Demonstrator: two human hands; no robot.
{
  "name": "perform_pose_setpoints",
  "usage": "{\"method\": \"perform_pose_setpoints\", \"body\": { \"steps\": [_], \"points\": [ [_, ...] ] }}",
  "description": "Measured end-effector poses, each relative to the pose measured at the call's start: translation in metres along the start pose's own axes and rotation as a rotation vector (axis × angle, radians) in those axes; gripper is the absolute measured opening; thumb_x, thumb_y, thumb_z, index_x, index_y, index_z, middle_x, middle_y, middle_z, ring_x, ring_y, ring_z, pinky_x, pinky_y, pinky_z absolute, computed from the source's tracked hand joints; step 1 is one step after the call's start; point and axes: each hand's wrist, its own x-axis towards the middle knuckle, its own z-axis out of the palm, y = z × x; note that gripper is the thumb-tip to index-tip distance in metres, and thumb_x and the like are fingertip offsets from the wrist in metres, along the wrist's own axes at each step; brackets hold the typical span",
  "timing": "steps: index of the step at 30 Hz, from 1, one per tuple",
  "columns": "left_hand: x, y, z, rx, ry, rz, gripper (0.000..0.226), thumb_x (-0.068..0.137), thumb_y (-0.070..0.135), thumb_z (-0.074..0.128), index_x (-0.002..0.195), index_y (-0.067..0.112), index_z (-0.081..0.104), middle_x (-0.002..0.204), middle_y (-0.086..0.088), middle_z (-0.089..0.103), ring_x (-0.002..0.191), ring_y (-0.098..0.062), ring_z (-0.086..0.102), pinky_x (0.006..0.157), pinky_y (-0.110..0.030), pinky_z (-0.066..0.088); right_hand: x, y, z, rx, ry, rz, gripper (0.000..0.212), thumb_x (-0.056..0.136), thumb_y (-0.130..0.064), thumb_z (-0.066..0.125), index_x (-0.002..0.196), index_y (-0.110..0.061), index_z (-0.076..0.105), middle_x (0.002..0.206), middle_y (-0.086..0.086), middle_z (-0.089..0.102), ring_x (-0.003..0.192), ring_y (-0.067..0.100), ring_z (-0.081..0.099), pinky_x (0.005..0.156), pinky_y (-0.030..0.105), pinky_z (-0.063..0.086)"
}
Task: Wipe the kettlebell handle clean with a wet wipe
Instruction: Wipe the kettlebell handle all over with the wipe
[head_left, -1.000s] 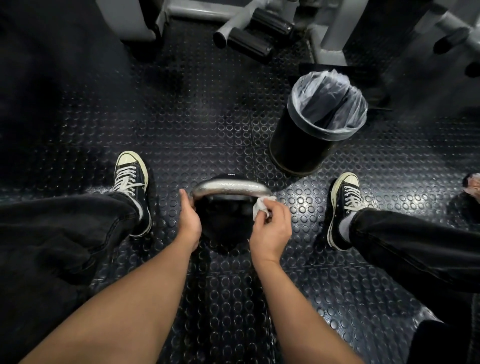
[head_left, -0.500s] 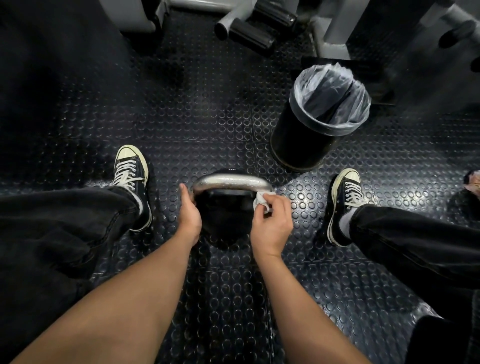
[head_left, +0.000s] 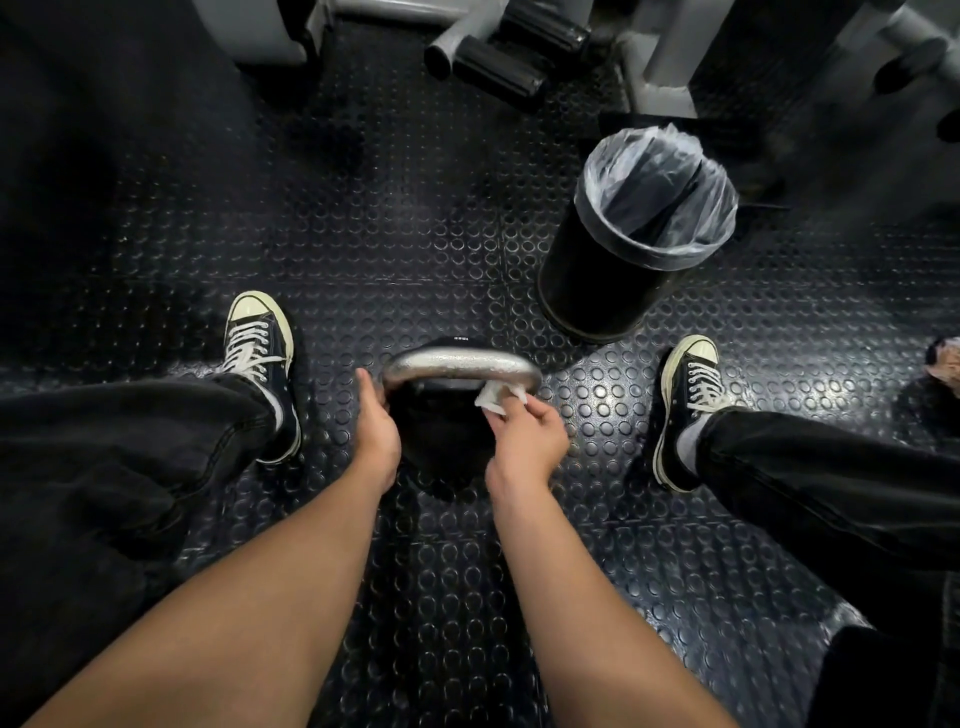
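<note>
Left hand (head_left: 378, 431) steadying kettlebell (head_left: 441, 441) at handle's (head_left: 460, 364) nine o'clock end, fingers hidden, grip unclear. White print on bell unreadable. Right hand (head_left: 530, 436) pinching wet wipe (head_left: 493, 397) against handle at four o'clock.

The left hand (head_left: 376, 431) hides the handle's (head_left: 460, 365) left end. The kettlebell (head_left: 441, 436) body is too dark to read. A pale object (head_left: 946, 361) is cut by the right edge.
</note>
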Motion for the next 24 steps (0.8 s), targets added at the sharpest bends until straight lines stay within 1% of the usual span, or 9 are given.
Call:
{"method": "perform_pose_setpoints", "body": {
  "steps": [2,3,6,9,13,16,19,22,24],
  "points": [
    [-0.004,0.003,0.002,-0.004,-0.003,0.001,0.113,0.056,0.101,0.04,0.136,0.024,0.064,0.133,-0.006,0.067,0.126,-0.025,0.06,0.115,-0.051,0.04,-0.004,-0.002,0.01,0.249,-0.035,0.183,0.017,0.095,0.013,0.058,0.104,0.0,0.063,0.108,0.021,0.071,0.095,0.028,0.074,0.077,0.033,0.063],
    [-0.004,0.002,0.002,-0.01,-0.004,0.003,0.109,0.059,0.1,0.04,0.134,0.024,0.066,0.131,-0.006,0.068,0.125,-0.026,0.061,0.114,-0.051,0.041,-0.006,-0.002,0.012,0.343,-0.065,0.236,0.02,0.096,0.014,0.055,0.111,0.002,0.063,0.108,0.02,0.071,0.093,0.026,0.074,0.075,0.031,0.062],
    [-0.006,0.003,0.003,0.005,-0.002,0.005,0.105,0.065,0.098,0.037,0.134,0.025,0.065,0.131,-0.006,0.068,0.125,-0.025,0.061,0.114,-0.051,0.041,-0.013,-0.003,0.003,0.449,-0.122,0.297,0.024,0.097,0.013,0.055,0.118,0.004,0.062,0.098,0.018,0.074,0.082,0.023,0.077,0.069,0.028,0.062],
    [-0.011,0.006,0.005,0.017,0.001,0.008,0.105,0.07,0.097,0.034,0.139,0.024,0.061,0.136,-0.007,0.065,0.128,-0.025,0.058,0.116,-0.049,0.039,-0.012,-0.001,-0.002,0.455,-0.145,0.287,0.029,0.097,0.012,0.056,0.125,0.005,0.06,0.097,0.017,0.074,0.08,0.02,0.078,0.067,0.026,0.061],
    [-0.014,0.009,0.007,0.007,0.008,0.018,0.089,0.09,0.084,0.028,0.142,0.018,0.058,0.137,-0.006,0.063,0.129,-0.024,0.056,0.117,-0.047,0.038,-0.008,-0.001,0.004,0.435,-0.137,0.284,0.036,0.096,0.012,0.056,0.132,0.006,0.056,0.103,0.018,0.073,0.083,0.022,0.077,0.068,0.027,0.061],
    [-0.012,0.007,0.007,0.017,0.004,0.031,0.091,0.087,0.086,0.028,0.14,0.02,0.06,0.137,-0.007,0.064,0.129,-0.025,0.057,0.116,-0.05,0.039,-0.011,-0.002,-0.007,0.416,-0.123,0.265,0.035,0.095,0.011,0.059,0.13,0.006,0.056,0.1,0.017,0.076,0.08,0.019,0.078,0.066,0.024,0.06],
    [-0.013,0.007,0.007,0.035,0.022,0.028,0.092,0.083,0.089,0.03,0.136,0.022,0.064,0.132,-0.005,0.067,0.125,-0.023,0.06,0.115,-0.048,0.04,-0.008,0.0,-0.005,0.389,-0.139,0.261,0.037,0.095,0.01,0.059,0.131,0.006,0.056,0.099,0.015,0.075,0.079,0.017,0.077,0.066,0.023,0.058],
    [-0.014,0.008,0.007,0.039,0.02,0.037,0.092,0.084,0.088,0.028,0.137,0.022,0.063,0.133,-0.005,0.066,0.126,-0.023,0.059,0.116,-0.048,0.04,-0.004,0.001,0.003,0.365,-0.14,0.277,0.04,0.095,0.011,0.056,0.134,0.005,0.056,0.103,0.014,0.071,0.082,0.017,0.071,0.064,0.023,0.052],
    [-0.014,0.007,0.006,0.03,0.001,0.03,0.093,0.081,0.09,0.029,0.138,0.024,0.062,0.134,-0.005,0.066,0.128,-0.024,0.058,0.116,-0.049,0.04,-0.005,0.0,-0.003,0.353,-0.154,0.28,0.04,0.094,0.011,0.057,0.134,0.006,0.056,0.102,0.013,0.069,0.08,0.014,0.067,0.061,0.021,0.05]
  ]
}}
